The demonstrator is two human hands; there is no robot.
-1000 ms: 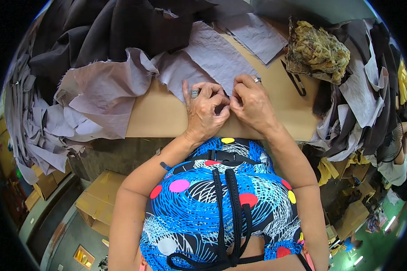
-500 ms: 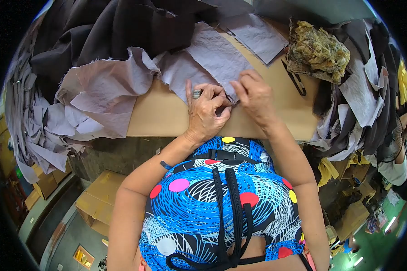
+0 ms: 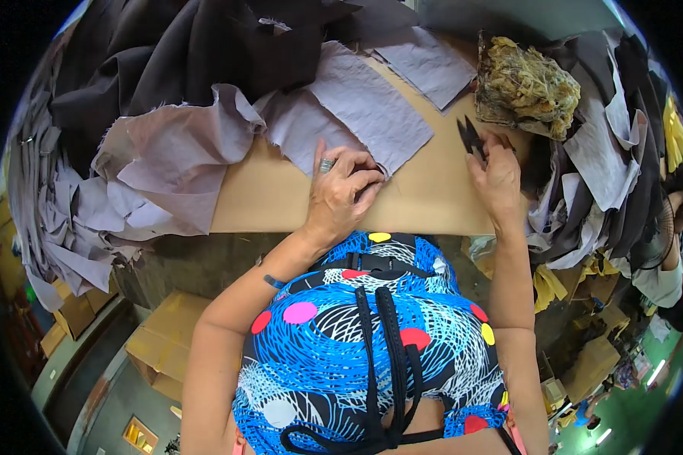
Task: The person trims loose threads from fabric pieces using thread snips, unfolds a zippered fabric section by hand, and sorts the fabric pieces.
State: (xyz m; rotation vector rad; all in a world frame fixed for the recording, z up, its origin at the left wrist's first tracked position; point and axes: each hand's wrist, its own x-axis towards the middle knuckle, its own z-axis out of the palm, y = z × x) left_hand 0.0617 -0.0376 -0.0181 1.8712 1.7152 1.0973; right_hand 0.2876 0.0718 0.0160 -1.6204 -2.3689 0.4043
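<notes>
My left hand [image 3: 341, 188], with a ring on one finger, pinches the lower corner of a light grey-mauve cloth piece [image 3: 372, 106] over the tan work surface [image 3: 425, 197]. Further right, my right hand [image 3: 497, 171] has its fingers closed around small black thread snips [image 3: 470, 138], whose two blades point up and away, apart at the tips. A second cloth layer lies under the first, on its left. Just beyond the snips sits a clump of yellowish threads [image 3: 535, 83] in a dark-edged holder.
Dark fabric [image 3: 182, 53] is heaped at the back left, and a crumpled mauve piece [image 3: 174, 159] lies before it. Flat grey pieces [image 3: 425, 64] rest at the back. More cloth [image 3: 607, 159] hangs at the right edge. A cardboard box [image 3: 171, 334] stands below left.
My right hand has left the cloth corner, moved right and closed around the black snips, which lay on the surface before. My left hand still pinches the corner.
</notes>
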